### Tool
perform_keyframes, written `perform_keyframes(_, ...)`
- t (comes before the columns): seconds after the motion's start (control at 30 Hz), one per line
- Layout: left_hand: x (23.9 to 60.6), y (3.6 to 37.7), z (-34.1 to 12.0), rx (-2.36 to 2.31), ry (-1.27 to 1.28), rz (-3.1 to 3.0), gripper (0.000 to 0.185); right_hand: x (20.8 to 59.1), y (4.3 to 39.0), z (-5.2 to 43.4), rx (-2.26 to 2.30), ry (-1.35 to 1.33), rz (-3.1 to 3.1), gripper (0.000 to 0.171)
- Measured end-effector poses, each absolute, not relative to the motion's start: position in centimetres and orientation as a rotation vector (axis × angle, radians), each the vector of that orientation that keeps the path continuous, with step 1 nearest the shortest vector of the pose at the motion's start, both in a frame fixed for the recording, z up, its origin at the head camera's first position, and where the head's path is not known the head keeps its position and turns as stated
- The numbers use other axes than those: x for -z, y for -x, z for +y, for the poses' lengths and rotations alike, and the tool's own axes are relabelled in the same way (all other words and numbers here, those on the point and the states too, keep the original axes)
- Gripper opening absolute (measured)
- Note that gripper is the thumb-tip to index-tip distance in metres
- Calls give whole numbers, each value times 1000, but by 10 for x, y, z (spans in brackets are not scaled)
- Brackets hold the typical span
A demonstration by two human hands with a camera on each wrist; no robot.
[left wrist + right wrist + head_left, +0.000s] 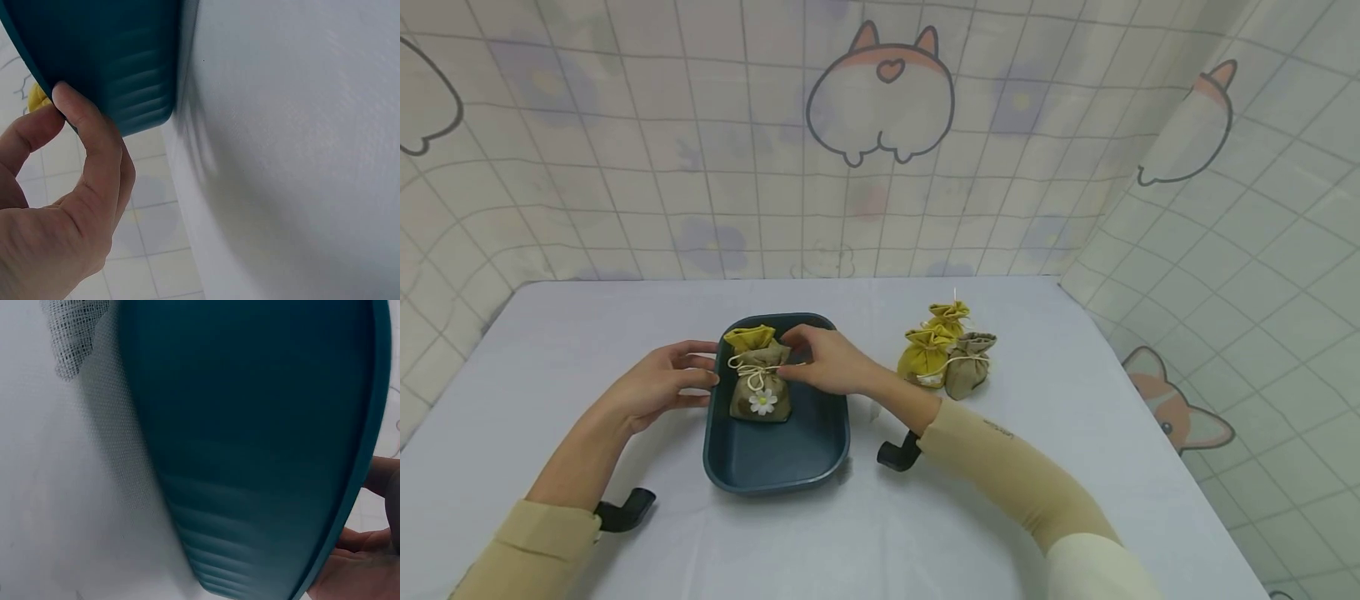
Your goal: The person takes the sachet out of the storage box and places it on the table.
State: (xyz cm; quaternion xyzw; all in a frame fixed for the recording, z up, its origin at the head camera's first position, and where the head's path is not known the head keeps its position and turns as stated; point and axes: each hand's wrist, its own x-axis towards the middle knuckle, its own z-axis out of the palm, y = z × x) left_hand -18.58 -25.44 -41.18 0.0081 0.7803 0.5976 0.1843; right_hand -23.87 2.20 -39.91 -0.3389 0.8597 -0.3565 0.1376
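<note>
A dark teal rectangular tray (775, 467) stands on the table. My left hand (658, 383) is at its left side, and in the left wrist view its fingertips (69, 100) pinch the tray's rim (28, 59). Over the tray, my right hand (827, 358) pinches the side of an olive-brown drawstring pouch (745, 408) near its neck. That pouch has a cream cord tied in a bow and a white daisy on its front. Behind it, a yellow pouch (748, 337) shows only its gathered top. In the right wrist view, the tray's wall hides the pouches and part of my right hand (369, 562).
Right of the tray, two yellow pouches (923, 358) and a grey-brown pouch (967, 375) stand close together on the white tablecloth (1000, 500). A curtain (880, 217) with a grid pattern and cartoon animals hangs behind the table and along its sides.
</note>
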Motion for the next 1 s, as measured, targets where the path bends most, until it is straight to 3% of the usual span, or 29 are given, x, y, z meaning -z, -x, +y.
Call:
perform_keyframes(0.67, 412, 185, -255, -1694, -33, 2186, 67, 403, 231, 15, 1142, 1084, 2398, 34)
perform_keyframes(1.0, 413, 186, -255, -1700, -38, 2174, 67, 406, 226, 11, 1194, 1160, 2338, 36)
